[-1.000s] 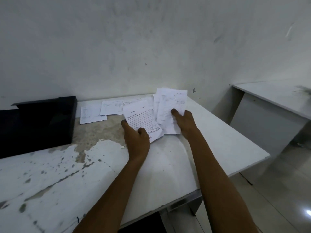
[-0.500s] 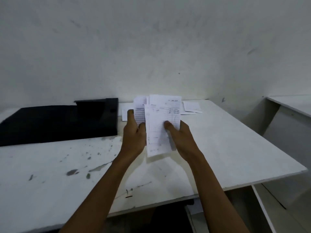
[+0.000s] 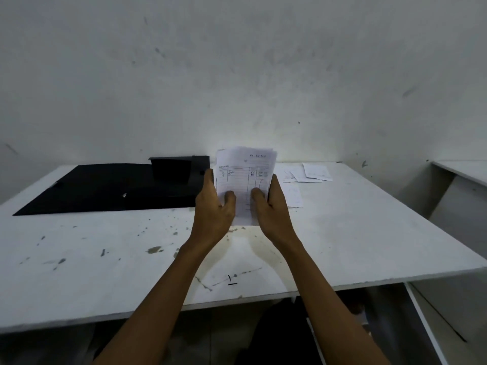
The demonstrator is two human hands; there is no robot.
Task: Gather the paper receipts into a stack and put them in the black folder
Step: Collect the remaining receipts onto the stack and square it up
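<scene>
A stack of white paper receipts [image 3: 243, 177] stands upright on its bottom edge on the table, squared between both hands. My left hand [image 3: 214, 206] grips its left side and my right hand [image 3: 268, 209] grips its right side, thumbs on the front sheet. The black folder [image 3: 105, 188] lies open and flat on the table to the left of the stack, with an inner pocket [image 3: 171, 171] near its right end. Several loose receipts [image 3: 308, 173] still lie on the table at the back right, and another receipt [image 3: 293, 196] lies just right of my right hand.
The white table [image 3: 342, 233] is scuffed with chipped paint spots and stands against a white wall. A second white table [image 3: 463, 171] stands at the far right, with a gap between the two. Dark floor shows below the front edge.
The two fanned bunches of receipts have been brought together into one upright stack, now tapped on the table. My view has shifted, showing the folder fully opened flat at the left.
</scene>
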